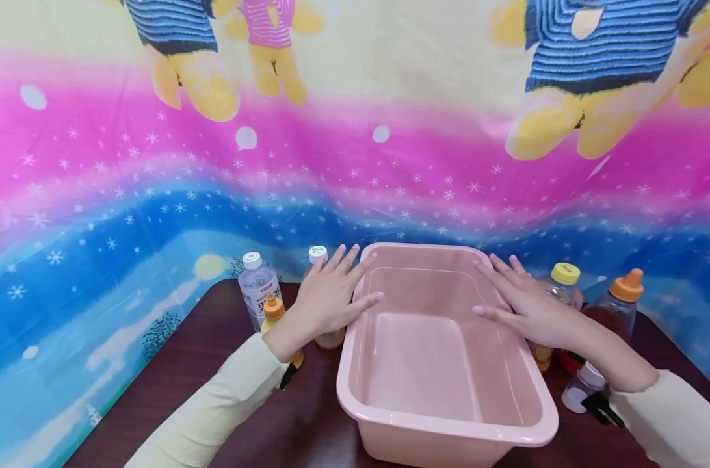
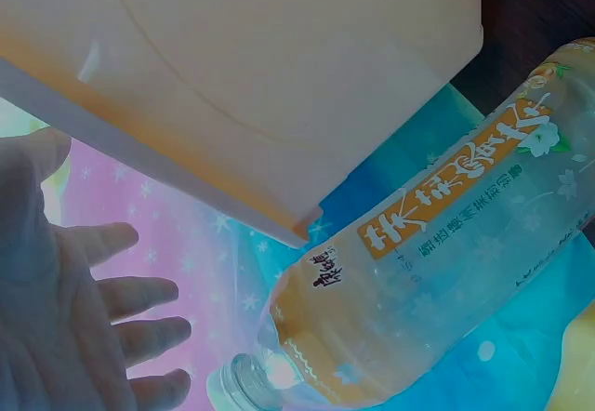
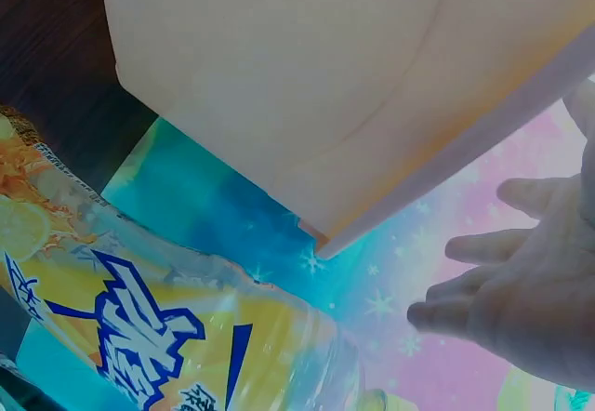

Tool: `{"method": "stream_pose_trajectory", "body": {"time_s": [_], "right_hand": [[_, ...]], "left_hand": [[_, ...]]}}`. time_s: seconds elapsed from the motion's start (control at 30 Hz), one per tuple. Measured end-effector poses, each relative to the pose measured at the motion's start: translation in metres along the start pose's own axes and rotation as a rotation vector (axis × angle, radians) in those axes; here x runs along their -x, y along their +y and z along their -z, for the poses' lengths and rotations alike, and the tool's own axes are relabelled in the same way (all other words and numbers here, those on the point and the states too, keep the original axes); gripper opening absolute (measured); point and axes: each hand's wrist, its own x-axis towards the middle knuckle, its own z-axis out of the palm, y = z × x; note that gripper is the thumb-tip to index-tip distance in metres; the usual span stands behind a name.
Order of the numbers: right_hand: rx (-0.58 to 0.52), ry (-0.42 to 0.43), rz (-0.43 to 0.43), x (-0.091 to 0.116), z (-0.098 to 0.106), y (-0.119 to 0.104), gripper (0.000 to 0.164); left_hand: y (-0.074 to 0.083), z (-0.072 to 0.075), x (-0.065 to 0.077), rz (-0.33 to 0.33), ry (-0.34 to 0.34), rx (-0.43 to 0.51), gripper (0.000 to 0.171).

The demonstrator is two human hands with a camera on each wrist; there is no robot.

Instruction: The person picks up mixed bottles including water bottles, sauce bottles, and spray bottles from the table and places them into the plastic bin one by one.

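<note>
A pink plastic basin (image 1: 419, 422) stands on the dark table, and its inside is bare. My left hand (image 1: 330, 296) is spread with straight fingers at the basin's left rim, thumb and fingertips overlapping the edge. On the opposite side my right hand (image 1: 530, 309) is likewise spread at the right rim. Neither hand holds anything. Beside the left hand, a labelled drink bottle (image 2: 437, 234) shows large in the left wrist view. Near the right hand is a yellow-labelled bottle (image 3: 232, 337), with the basin's outer wall (image 3: 270, 67) above it.
Left of the basin stand a clear bottle with a white cap (image 1: 258, 286) and an orange-tipped squeeze bottle (image 1: 273, 309). To the right are a yellow-capped bottle (image 1: 565, 274), an orange-capped bottle (image 1: 626, 289) and a small jar (image 1: 578, 393). A printed cloth (image 1: 331, 162) hangs behind the table.
</note>
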Motion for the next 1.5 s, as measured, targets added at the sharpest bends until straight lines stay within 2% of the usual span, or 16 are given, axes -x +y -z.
{"method": "stream_pose_trajectory", "body": {"time_s": [0.4, 0.57, 0.7, 0.97, 1.2, 1.5], "right_hand": [[-0.033, 0.137, 0.014, 0.012, 0.01, 0.004, 0.075], [-0.039, 0.201, 0.02, 0.02, 0.012, 0.007, 0.071], [-0.066, 0.247, 0.037, 0.027, 0.013, 0.009, 0.068], [-0.134, 0.284, 0.054, 0.039, 0.018, 0.019, 0.066], [-0.246, 0.336, 0.049, 0.051, 0.018, 0.027, 0.055], [-0.256, 0.381, 0.004, 0.066, 0.017, 0.044, 0.048]], "left_hand": [[-0.006, 0.001, 0.005, 0.017, 0.081, 0.132, 0.07], [-0.009, 0.002, 0.009, 0.037, 0.085, 0.231, 0.069], [-0.01, 0.001, 0.011, 0.042, 0.086, 0.275, 0.069], [-0.012, -0.003, 0.014, 0.04, 0.121, 0.384, 0.069], [-0.012, -0.009, 0.017, 0.021, 0.14, 0.46, 0.067], [-0.012, -0.02, 0.018, 0.015, 0.15, 0.595, 0.065]]}}
